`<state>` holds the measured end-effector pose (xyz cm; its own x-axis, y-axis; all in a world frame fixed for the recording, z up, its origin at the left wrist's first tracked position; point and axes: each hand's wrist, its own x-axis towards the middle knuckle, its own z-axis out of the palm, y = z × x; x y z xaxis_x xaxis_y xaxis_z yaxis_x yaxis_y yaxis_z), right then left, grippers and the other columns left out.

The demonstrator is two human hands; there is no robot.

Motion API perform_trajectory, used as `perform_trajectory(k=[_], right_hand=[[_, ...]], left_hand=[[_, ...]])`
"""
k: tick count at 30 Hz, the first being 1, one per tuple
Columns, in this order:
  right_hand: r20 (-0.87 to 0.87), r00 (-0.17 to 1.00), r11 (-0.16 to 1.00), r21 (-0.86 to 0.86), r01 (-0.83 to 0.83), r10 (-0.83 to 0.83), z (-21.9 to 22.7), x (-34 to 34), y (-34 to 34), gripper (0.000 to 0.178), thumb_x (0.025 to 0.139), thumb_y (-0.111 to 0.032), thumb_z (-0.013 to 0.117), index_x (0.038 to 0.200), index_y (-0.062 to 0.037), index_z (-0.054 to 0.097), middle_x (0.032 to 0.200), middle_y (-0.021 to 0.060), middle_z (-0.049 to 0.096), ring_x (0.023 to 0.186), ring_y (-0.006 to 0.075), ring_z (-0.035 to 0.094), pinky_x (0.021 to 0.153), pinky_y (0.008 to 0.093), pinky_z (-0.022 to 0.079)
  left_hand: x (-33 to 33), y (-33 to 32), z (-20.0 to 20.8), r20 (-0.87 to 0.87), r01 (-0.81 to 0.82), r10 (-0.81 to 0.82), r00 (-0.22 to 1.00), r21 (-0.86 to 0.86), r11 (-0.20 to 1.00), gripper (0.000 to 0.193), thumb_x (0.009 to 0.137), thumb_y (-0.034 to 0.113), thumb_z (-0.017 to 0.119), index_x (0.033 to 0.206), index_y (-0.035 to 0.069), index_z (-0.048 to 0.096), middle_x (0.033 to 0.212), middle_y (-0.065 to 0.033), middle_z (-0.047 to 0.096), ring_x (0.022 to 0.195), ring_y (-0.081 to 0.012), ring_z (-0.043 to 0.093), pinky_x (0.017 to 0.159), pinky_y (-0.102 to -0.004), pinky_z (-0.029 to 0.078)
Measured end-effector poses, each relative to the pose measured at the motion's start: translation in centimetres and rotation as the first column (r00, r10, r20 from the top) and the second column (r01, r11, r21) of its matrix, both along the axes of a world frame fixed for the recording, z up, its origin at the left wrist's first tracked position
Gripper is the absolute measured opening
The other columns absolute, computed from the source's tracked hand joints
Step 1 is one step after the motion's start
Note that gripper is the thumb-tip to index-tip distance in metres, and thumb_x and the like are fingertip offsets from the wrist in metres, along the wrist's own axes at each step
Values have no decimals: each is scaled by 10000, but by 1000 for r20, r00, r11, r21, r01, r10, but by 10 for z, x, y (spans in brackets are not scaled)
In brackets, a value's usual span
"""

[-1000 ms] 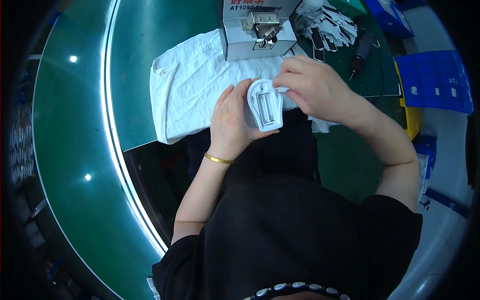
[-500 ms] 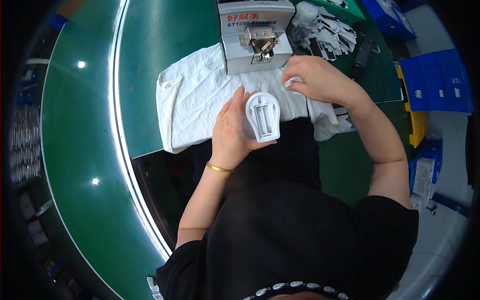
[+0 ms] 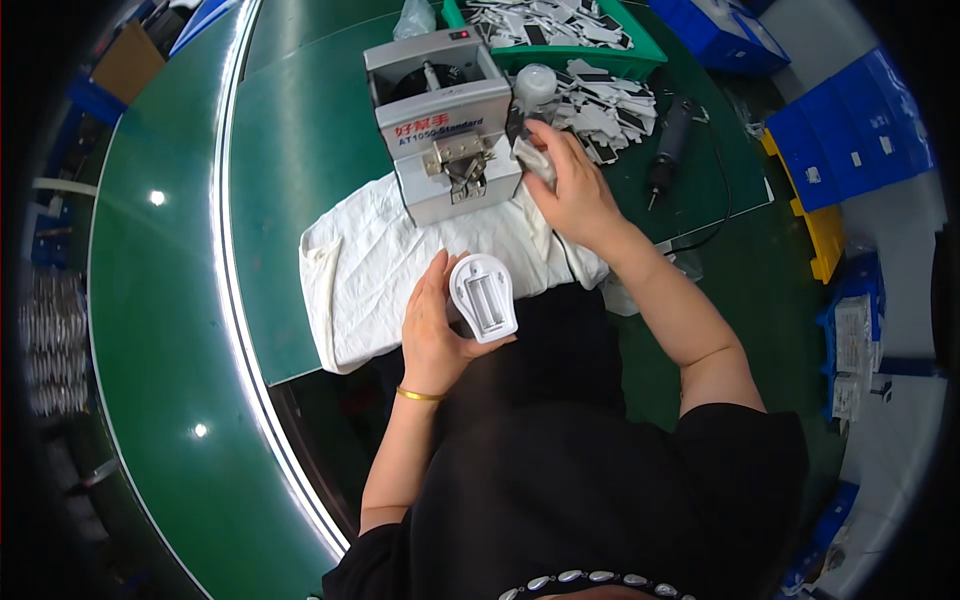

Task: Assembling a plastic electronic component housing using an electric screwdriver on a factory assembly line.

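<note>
My left hand point(image 3: 432, 335) is closed round a white plastic housing point(image 3: 483, 298). The housing is rounded at one end, narrower at the other, and its open battery compartment faces up. My right hand point(image 3: 575, 190) pinches a crumpled white cloth point(image 3: 538, 160) between thumb and fingers, just right of a grey bench machine point(image 3: 445, 130). A metal fitting sits on the machine's front. Beneath both hands spreads a larger white cloth point(image 3: 370, 260) over the near edge of the green table.
Right of the machine lie a round clear container point(image 3: 537, 86), a heap of white-and-black plastic parts point(image 3: 606, 108) and a dark electric screwdriver point(image 3: 672, 145) with a cable. A green tray point(image 3: 640, 62) holds more such parts. Blue bins point(image 3: 850, 140) stand at the far right.
The view has shifted, so more of the machine and parts shows. My right hand has moved forward, with the cloth, to the machine's side. The left still holds the housing.
</note>
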<state>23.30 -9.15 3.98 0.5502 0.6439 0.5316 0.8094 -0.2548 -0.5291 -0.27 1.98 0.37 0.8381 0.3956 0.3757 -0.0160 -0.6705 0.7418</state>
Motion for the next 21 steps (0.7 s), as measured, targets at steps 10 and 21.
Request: perform_trajectory(k=[10, 21], right_hand=[[-21, 998, 993, 102, 57, -55, -35, 2, -14, 83, 861, -47, 689, 935, -12, 672, 989, 127, 661, 837, 307, 672, 717, 376, 543], [108, 936, 897, -267, 351, -335, -18, 56, -31, 260, 793, -213, 781, 996, -63, 716, 895, 123, 702, 791, 306, 668, 729, 408, 531]], left_hand=[[3, -2, -2, -47, -43, 42, 998, -21, 999, 1172, 503, 326, 968, 1455, -19, 378, 1327, -140, 622, 1221, -323, 576, 1041, -404, 451], [2, -4, 1, -34, -45, 43, 999, -61, 997, 1152, 495, 278, 974, 1439, -23, 388, 1299, -128, 639, 1213, -330, 579, 1039, -404, 461]])
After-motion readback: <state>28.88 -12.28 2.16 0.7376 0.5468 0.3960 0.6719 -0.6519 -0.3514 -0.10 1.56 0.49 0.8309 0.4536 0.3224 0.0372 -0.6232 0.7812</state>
